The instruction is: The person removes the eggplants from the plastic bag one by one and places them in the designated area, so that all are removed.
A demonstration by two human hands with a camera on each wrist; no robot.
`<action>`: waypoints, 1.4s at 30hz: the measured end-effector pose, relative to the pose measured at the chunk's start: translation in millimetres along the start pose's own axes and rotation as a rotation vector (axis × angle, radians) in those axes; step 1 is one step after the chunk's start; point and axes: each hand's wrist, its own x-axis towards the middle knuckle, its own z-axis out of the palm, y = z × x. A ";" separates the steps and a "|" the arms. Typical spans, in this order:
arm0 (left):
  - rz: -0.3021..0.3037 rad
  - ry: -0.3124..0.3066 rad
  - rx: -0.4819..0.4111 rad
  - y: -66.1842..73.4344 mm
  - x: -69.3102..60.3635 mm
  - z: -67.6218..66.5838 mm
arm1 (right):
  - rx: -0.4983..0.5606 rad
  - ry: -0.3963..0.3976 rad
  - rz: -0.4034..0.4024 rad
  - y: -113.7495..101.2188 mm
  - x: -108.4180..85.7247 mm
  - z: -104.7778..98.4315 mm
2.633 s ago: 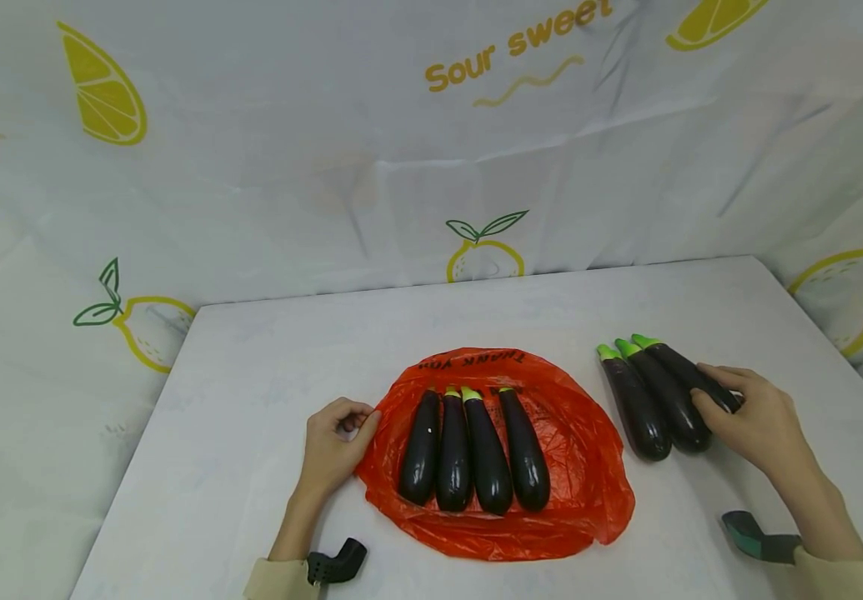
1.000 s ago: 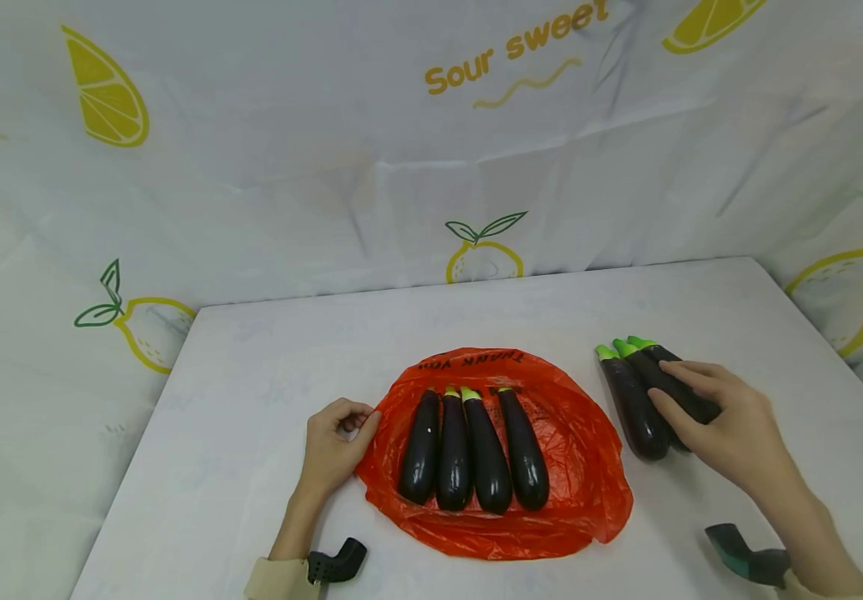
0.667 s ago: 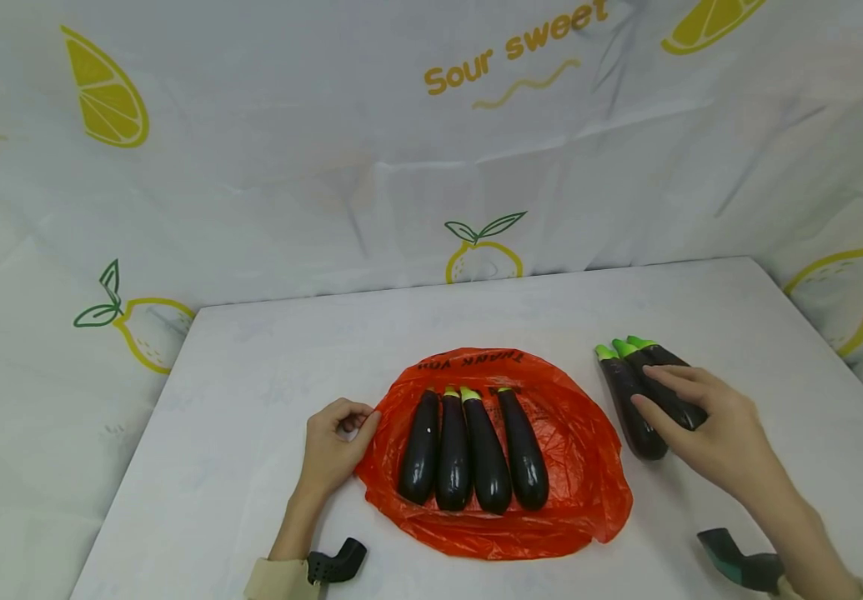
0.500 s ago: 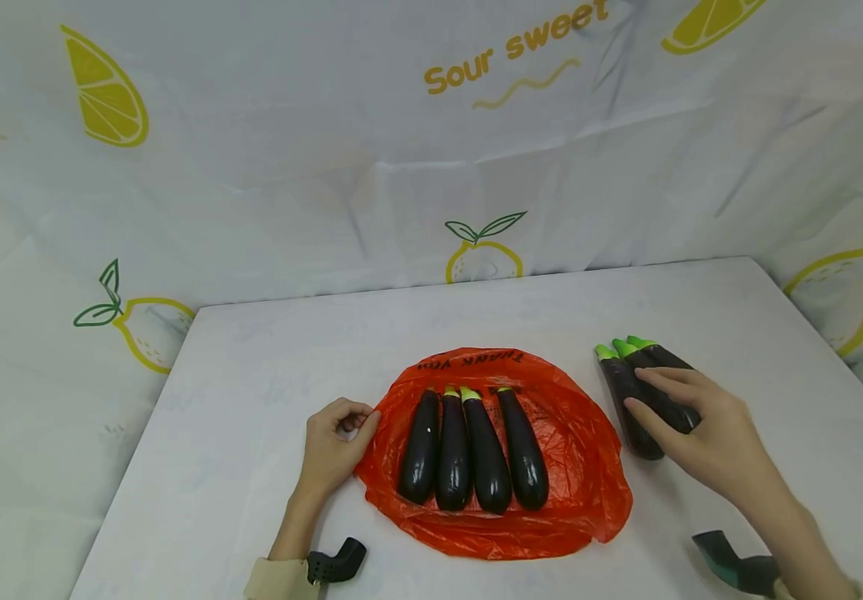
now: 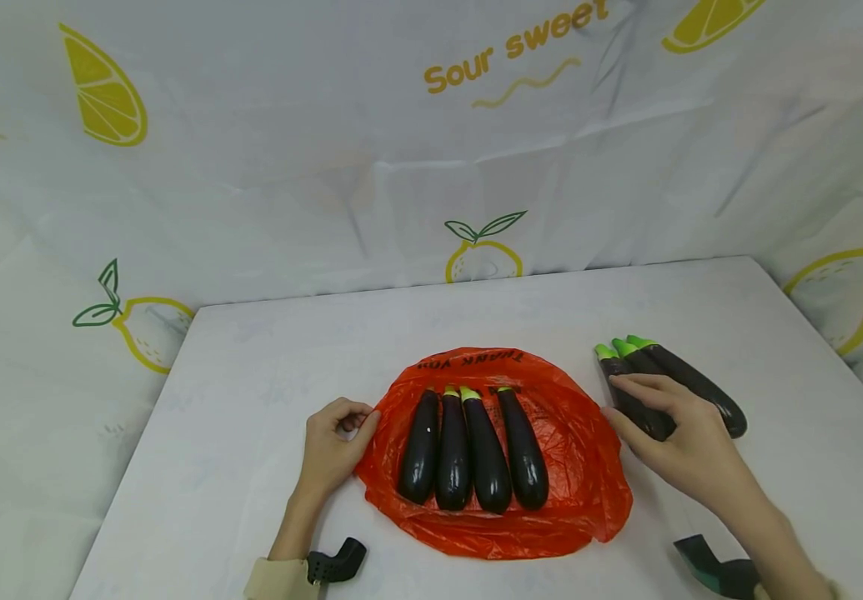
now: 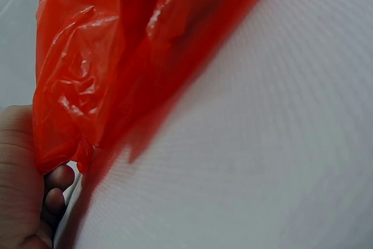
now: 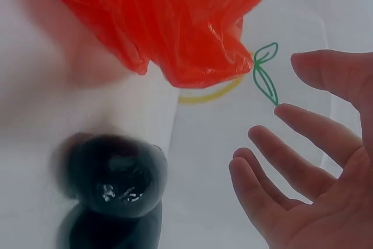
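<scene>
Left hand (image 5: 337, 442): thumb and fingers pinch the left rim of the red bag (image 5: 584, 467), which is spread around mid-desk (image 5: 273, 367), well short of the far edge. Four eggplants (image 5: 454, 454) lie side by side within it, the rightmost slightly apart at the stem end. Three more lie on the desk between the bag and the right edge, green stems toward the far edge: left eggplant (image 5: 643, 415), a middle one mostly hidden by the hand, right eggplant (image 5: 695, 382). Right hand (image 5: 682, 442): empty, fingers loosely extended, poised over the left eggplant; right wrist view shows a gap, no grip. Handling, judged: skins glossy, so probably slippery; bodies look firm, weight uncertain, perhaps moderate. Best hold is likely thumb and fingers across the thick body, as the narrow stem end would let the bulb swing. Bag film thin, crinkled, light; probably slides or tears if tugged, so pinch at the rim.
</scene>
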 end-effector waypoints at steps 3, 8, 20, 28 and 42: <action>-0.006 -0.005 0.005 -1.2 -0.4 -0.1 | 0.007 -0.020 0.014 -3.4 -0.1 3.0; -0.029 -0.016 0.015 -1.7 -0.9 -1.0 | 0.022 -0.043 0.019 -9.5 -0.9 7.7; -0.007 -0.017 0.002 -2.4 -0.8 -1.6 | 0.046 -0.114 0.031 -26.1 -2.0 17.6; -0.019 -0.025 -0.004 -1.3 0.7 -1.8 | 0.051 -0.115 0.034 -37.2 -2.5 18.7; 0.001 -0.016 -0.004 -3.0 -0.3 -1.0 | 0.080 -0.135 0.038 -47.0 -3.5 28.7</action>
